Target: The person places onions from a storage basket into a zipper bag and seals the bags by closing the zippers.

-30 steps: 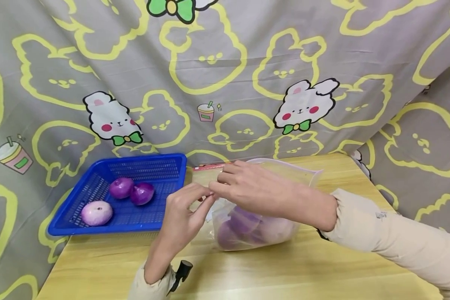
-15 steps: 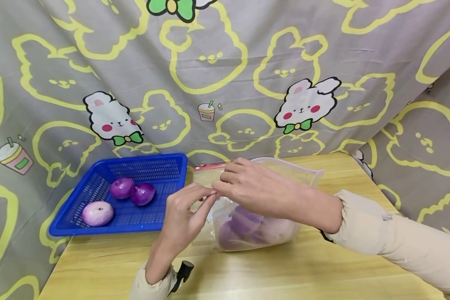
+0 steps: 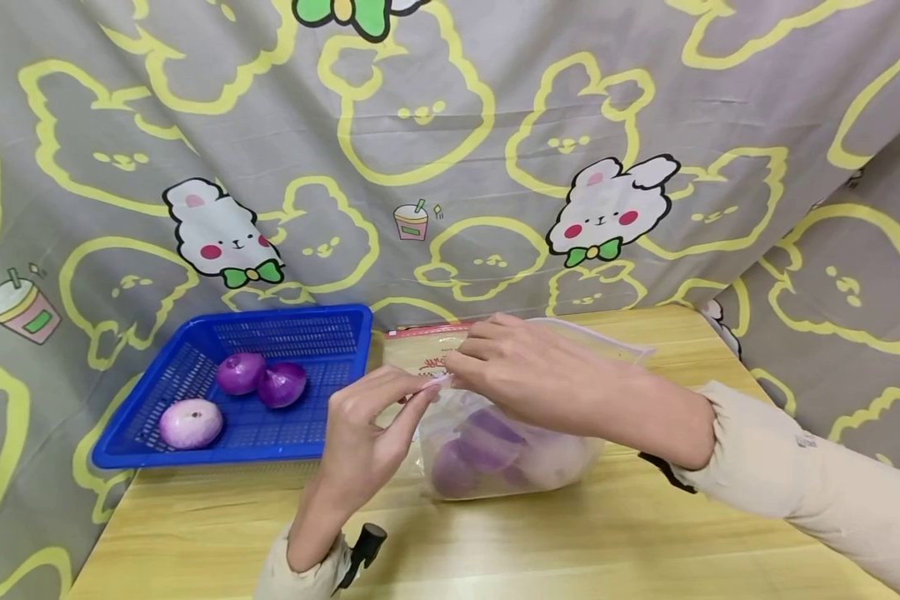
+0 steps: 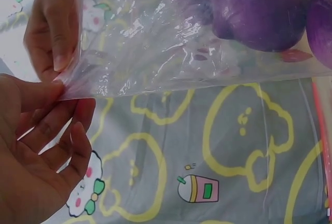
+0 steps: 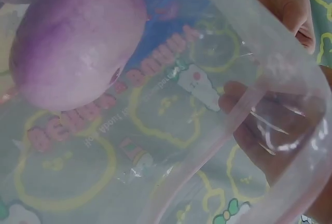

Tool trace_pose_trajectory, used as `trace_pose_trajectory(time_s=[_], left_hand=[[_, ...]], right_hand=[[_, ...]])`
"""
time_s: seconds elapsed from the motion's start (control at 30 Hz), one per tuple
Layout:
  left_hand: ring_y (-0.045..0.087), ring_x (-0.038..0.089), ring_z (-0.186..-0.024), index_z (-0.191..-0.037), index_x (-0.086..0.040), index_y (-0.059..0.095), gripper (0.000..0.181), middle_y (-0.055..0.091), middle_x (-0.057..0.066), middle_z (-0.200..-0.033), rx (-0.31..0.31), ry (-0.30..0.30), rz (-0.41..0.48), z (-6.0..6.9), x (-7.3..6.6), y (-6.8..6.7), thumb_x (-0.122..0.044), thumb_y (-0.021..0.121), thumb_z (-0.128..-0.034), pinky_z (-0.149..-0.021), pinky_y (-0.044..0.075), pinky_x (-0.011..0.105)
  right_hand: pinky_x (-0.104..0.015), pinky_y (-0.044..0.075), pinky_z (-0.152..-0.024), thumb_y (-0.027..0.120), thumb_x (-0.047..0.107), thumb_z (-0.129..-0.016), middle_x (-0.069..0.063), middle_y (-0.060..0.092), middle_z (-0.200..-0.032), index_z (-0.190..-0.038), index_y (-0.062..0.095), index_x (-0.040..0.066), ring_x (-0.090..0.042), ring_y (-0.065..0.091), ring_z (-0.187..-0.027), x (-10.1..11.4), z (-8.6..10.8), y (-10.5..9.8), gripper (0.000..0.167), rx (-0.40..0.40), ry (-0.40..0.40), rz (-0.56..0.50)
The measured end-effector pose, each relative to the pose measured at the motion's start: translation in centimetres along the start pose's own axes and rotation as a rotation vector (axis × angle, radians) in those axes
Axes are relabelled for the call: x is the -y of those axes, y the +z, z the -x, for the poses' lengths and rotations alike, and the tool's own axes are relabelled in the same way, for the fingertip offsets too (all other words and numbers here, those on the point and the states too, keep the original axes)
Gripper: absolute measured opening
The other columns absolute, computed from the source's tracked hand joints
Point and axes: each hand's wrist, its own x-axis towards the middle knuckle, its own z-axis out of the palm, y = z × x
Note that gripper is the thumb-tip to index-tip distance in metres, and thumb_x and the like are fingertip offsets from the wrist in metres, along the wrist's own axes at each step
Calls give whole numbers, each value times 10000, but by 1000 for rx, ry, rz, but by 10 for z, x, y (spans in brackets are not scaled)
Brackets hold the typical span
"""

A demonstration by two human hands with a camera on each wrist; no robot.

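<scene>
Clock positions taken from the bag's middle, head view. Change: our right hand (image 3: 536,375) had shifted slightly toward 3 o'clock over the last half second; our left hand (image 3: 360,429) had barely moved. Result: a short strip of lilac rim (image 3: 435,381) showed between the fingertips, where the two hands had been touching.

Hands: just beside each other, both on the rim. Left pinched the corner at 10 o'clock between thumb and forefinger; the left wrist view confirmed it. Right gripped the rim next to it, at about 11, fingers curled; its exact thumb contact was partly hidden.

The plastic bag (image 3: 506,458) sat on the surface (image 3: 645,533), with onions (image 4: 264,16) inside; we couldn't count them cleanly through the film. The rim ran on loose toward 2 o'clock.

Our read: work along the rim was at an early stage, with most of its length still to cover. Couldn't tell whether the exposed strip had locked.

Unchanged: blue basket (image 3: 300,335) at 9 to 10 o'clock, holding two touching purple onions (image 3: 282,386) and one pale onion (image 3: 191,423).
</scene>
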Motion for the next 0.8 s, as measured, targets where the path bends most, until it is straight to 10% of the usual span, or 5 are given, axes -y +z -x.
trace_pose_trajectory(time_s=[0.8], left_hand=[[654,153,-715,-900,-63,785,113,737,15,-791,-12,22,-24,0,-4,0,10,765,-816,-733,460,243]], right_hand=[[-328,488,-813,723,148,-918,20,667,-817,-868,571,105,-202,622,-868,-8,28,-7,165,3,19,53]])
